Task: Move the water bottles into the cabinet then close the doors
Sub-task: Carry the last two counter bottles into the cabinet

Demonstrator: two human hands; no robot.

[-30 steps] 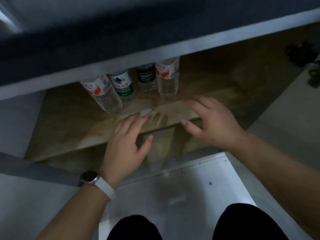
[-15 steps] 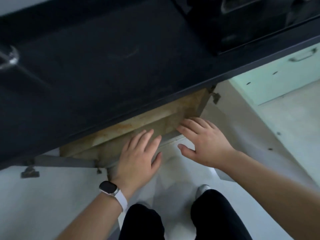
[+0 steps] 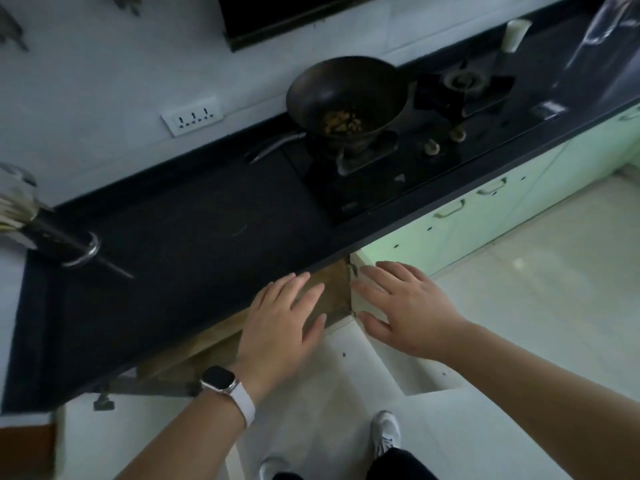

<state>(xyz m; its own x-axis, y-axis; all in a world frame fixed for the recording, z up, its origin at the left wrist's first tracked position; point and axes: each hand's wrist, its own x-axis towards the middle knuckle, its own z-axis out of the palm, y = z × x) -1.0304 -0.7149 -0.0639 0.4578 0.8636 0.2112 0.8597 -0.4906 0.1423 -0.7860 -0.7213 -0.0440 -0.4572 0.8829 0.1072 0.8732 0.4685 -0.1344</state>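
Observation:
No water bottles are in sight; the black countertop (image 3: 194, 258) hides the inside of the cabinet. Only a strip of the cabinet's brown shelf (image 3: 334, 289) shows under the counter edge. My left hand (image 3: 284, 323), with a watch on its wrist, hovers over that opening, fingers spread and empty. My right hand (image 3: 405, 306) is spread and empty too, over the top of the open white right door (image 3: 408, 372). I cannot tell whether either hand touches anything.
A dark wok (image 3: 346, 95) with food sits on the gas stove (image 3: 381, 168) behind the hands. Pale green cabinet doors (image 3: 485, 216) with handles run to the right. A wall socket (image 3: 192, 116) is at the back. My white shoe (image 3: 386, 434) stands on the light floor.
The view has risen from the cabinet's inside to above the countertop, so the several bottles on the shelf went out of sight. Both hands drew back from the shelf, still empty.

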